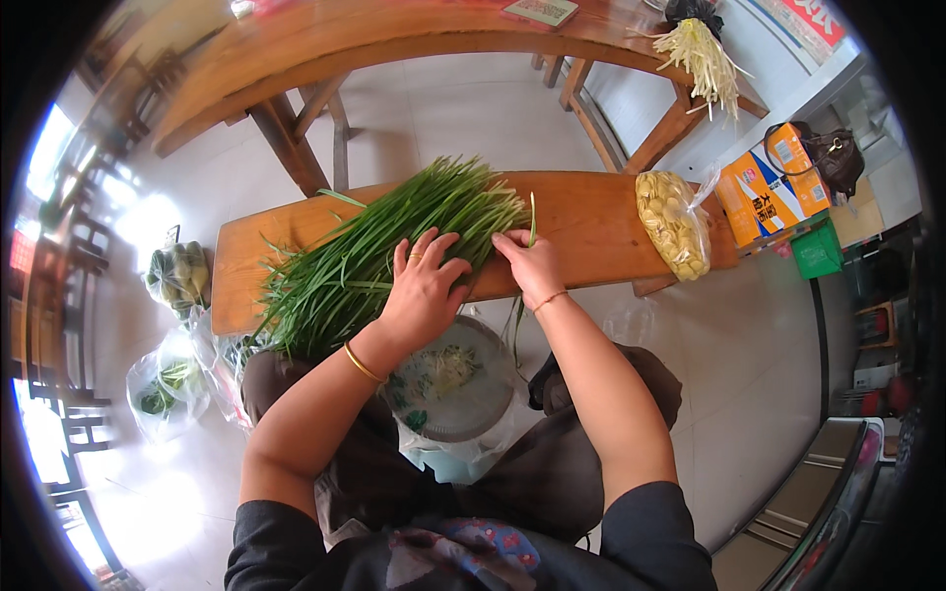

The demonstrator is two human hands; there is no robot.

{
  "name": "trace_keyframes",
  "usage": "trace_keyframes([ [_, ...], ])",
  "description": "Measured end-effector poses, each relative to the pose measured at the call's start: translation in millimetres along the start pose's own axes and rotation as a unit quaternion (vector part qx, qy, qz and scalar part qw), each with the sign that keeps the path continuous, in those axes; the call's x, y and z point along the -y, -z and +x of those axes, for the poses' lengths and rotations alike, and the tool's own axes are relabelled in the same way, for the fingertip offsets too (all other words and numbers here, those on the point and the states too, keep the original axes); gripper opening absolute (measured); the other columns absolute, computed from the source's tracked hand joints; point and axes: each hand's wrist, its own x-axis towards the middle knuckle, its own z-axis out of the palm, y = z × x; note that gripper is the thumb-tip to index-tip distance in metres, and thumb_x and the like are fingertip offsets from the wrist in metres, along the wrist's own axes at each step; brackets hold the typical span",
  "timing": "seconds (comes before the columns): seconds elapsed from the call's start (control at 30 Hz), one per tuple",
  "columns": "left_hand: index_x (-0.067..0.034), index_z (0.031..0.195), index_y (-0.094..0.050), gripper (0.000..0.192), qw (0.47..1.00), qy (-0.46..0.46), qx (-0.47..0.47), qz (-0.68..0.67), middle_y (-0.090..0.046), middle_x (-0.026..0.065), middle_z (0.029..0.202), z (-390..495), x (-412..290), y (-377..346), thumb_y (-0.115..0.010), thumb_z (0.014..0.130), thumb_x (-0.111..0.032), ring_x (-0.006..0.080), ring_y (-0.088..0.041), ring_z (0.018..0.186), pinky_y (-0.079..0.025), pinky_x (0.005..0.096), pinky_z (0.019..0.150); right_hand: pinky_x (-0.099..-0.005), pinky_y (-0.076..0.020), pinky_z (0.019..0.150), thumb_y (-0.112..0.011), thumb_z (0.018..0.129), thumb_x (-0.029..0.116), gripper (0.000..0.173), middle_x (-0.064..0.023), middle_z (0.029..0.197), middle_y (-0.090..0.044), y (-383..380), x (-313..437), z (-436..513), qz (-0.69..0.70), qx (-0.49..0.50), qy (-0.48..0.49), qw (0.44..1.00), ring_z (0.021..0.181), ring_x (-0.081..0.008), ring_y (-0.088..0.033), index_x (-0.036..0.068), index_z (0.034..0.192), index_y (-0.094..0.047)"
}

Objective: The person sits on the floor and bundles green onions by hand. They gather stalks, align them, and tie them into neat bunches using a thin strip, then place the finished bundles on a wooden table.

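A large heap of green garlic chives lies across a wooden bench, its pale cut ends towards the right. On top of the heap rests my left hand, fingers spread, a ring and a gold bangle on it. Just right of the pale ends, my right hand pinches a single chive stalk between thumb and fingers; its pale end points up and green leaf hangs below the hand. Between my knees stands a round bin lined with a thin plastic bag, with pale trimmings inside.
A clear bag of yellow sliced food sits at the bench's right end, beside an orange carton and a green box. Bagged vegetables stand left. A wooden table holds yellowish chives at its right.
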Motion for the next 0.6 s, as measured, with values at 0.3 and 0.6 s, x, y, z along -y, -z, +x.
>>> trace_keyframes([
  [0.3,-0.008,0.11,-0.071,0.029,0.995,-0.006,-0.093,-0.043,-0.063,0.0152,0.132,3.6,22.9,8.3,-0.077,0.082,-0.006,0.0372,-0.054,0.134,-0.041,0.0508,0.113,-0.0193,-0.0263,0.043,-0.072,0.1,0.012,0.014,-0.0064,0.098,-0.074,89.6,98.2,-28.2,0.232,0.088,0.115,0.962,0.05,-0.0007,-0.038,0.002,0.109,-0.067],
  [0.6,-0.009,0.119,-0.069,0.043,0.998,-0.039,-0.047,-0.03,-0.061,0.0144,0.134,0.0,21.8,22.4,-0.079,0.078,-0.003,0.0377,-0.052,0.135,-0.041,0.0513,0.112,-0.0201,-0.0263,0.044,-0.069,0.103,0.013,0.013,0.0044,0.074,-0.055,144.6,130.1,-58.9,0.201,-0.039,0.171,0.964,0.05,-0.0017,-0.038,0.001,0.109,-0.068],
])
